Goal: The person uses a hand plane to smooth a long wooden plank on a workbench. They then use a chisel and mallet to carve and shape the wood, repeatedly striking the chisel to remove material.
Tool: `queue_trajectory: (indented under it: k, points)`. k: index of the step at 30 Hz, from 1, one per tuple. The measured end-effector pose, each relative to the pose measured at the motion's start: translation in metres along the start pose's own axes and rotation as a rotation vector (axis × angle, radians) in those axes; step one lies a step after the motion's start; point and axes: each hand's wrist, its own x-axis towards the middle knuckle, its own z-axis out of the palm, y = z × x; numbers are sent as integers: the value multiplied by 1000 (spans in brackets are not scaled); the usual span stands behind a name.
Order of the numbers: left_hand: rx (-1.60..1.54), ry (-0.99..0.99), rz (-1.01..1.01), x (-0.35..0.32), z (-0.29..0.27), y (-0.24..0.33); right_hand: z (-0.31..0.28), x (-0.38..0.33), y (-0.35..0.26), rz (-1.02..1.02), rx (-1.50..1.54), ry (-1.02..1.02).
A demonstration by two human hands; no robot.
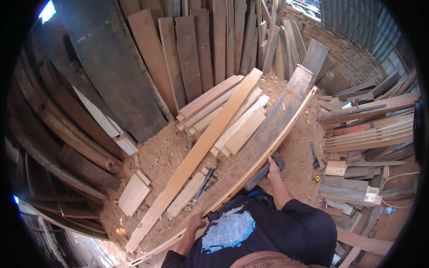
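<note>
Pale wooden strips (288, 131) were found running along the near edge of a long, dark, plank-like surface (275, 117), which crossed the work area diagonally from upper right to lower left. Whether they rested on top of that edge or against its side could not be determined.

The right hand (274, 169) was closed around a dark hand plane (256, 180), which was set against the strips near their middle. The left hand (195, 223) was narrow, its fingers curled onto the strips farther down, toward the lower left; the firmness of that hold could not be told.

A small wooden block (305, 69) sat across the surface near its far end.

Beyond the surface, a long light board (195, 154) lay diagonally, its upper part over a stack of short boards (208, 102). A slim dark tool (204, 184) lay by a short plank (185, 196), between the long board and the surface. A wider pale piece (134, 195) was noted farther left.

Sawdust and shavings covered the floor (163, 147). To the right of the surface, a dark tool (314, 155) and a small yellow item (317, 178) lay near piled timber (368, 139). Tall planks (187, 56) leaned upright at the rear, beside a brick wall (353, 56).
</note>
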Motion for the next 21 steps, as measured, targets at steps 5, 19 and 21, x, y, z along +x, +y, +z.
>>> queue_trajectory:
  k: [5,19,21]
  points:
    - [-89,30,48,20,-5,-20,34,8,3,64,-94,-234]
    - [-143,73,62,7,-17,45,70,3,-40,-29,-273,28]
    - [-255,116,36,30,28,32,75,11,-41,1,-364,121]
